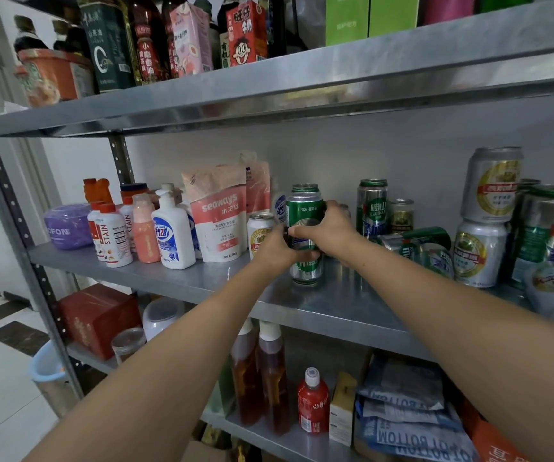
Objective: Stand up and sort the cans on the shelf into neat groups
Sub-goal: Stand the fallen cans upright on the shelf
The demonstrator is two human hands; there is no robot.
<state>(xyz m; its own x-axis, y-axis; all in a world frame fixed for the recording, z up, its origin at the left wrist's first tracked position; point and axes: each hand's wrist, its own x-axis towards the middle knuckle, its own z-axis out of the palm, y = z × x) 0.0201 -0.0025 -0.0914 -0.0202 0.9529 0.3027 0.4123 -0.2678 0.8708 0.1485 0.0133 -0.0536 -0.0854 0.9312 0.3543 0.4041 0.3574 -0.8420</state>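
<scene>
On the middle shelf [335,305] both hands clasp a tall green can [304,211] that stands upside down on another green can [306,270]. My left hand [277,246] grips its left side and my right hand [330,231] wraps its right side. Behind it stands a further green can [305,187]. A small silver and gold can [258,228] is upright just left. To the right are an upright green and silver can [371,208], a short gold can [401,215], cans lying on their sides [415,243] and stacked silver cans [492,185].
Cleaning bottles [172,228], a refill pouch [219,211] and a purple tub [67,226] fill the shelf's left part. Tall green cans [549,228] crowd the far right. Bottles and cartons stand on the shelf above, oil bottles and packets below.
</scene>
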